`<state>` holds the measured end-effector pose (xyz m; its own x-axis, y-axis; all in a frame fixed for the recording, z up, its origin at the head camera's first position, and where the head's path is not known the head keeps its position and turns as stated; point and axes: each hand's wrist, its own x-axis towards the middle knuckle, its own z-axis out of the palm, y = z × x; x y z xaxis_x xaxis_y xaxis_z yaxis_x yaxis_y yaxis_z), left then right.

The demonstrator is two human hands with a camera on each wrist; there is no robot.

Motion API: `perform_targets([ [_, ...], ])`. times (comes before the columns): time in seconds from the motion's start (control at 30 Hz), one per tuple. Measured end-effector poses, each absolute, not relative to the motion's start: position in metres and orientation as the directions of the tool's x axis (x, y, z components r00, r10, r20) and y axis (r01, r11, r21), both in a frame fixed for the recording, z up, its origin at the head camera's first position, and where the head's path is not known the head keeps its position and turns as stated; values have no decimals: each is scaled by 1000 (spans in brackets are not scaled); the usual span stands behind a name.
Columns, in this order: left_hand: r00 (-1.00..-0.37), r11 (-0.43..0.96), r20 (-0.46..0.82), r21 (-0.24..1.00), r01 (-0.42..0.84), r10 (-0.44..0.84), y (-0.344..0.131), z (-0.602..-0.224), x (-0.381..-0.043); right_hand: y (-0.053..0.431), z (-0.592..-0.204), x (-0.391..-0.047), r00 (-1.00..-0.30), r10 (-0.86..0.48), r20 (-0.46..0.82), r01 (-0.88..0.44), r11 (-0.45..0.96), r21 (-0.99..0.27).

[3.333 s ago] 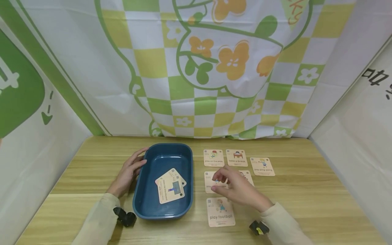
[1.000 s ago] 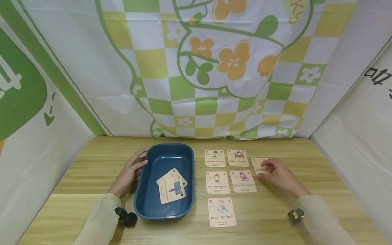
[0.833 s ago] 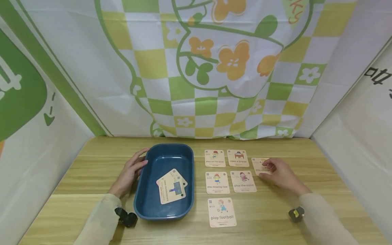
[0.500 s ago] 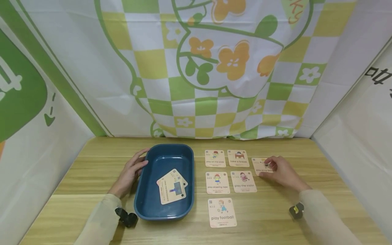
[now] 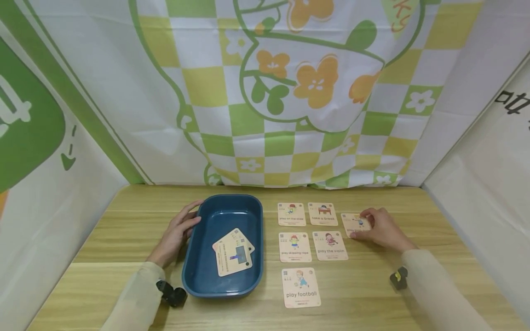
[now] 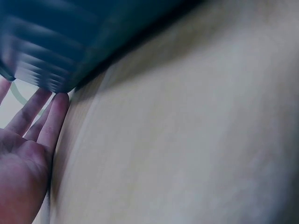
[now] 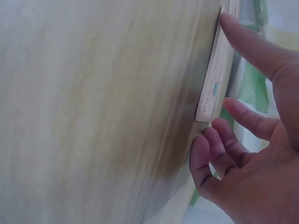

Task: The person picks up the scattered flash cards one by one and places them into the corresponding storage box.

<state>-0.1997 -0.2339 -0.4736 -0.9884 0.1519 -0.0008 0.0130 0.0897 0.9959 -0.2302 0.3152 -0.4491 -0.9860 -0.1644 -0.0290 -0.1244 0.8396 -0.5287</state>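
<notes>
My left hand (image 5: 174, 236) lies along the left side of a deep blue plastic tray (image 5: 192, 271), fingertips touching its wall with the fingers extended. Two picture cards (image 5: 232, 253) overlap inside, the top one showing a blackboard. At the right, my right hand (image 5: 383, 230) holds the ping-pong card (image 5: 353, 223) by its edges, thumb at the near edge and fingers at the right. The right wrist view shows the thumb (image 7: 247, 44) against one end of this card (image 7: 212, 88). Part of its face and lettering is covered.
Between tray and right hand lie the slide card (image 5: 291, 214), the break card (image 5: 323, 214), the skipping rope card (image 5: 294, 247), the violin card (image 5: 330, 246) and the football card (image 5: 301, 288), face up on the wooden table (image 5: 356, 294). A patterned cloth (image 5: 285, 145) hangs behind.
My right hand has moved rightward from over the skipping rope and violin cards to the ping-pong card and taken hold of its edges. The left hand and tray stay put.
</notes>
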Motion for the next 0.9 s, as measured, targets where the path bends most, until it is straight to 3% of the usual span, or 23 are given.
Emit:
perform_targets([
  [0.9, -988, 103, -10, 995, 6, 155, -236, -475, -199, 318, -442, -231, -980, -160, -116, -85, 871, -484],
])
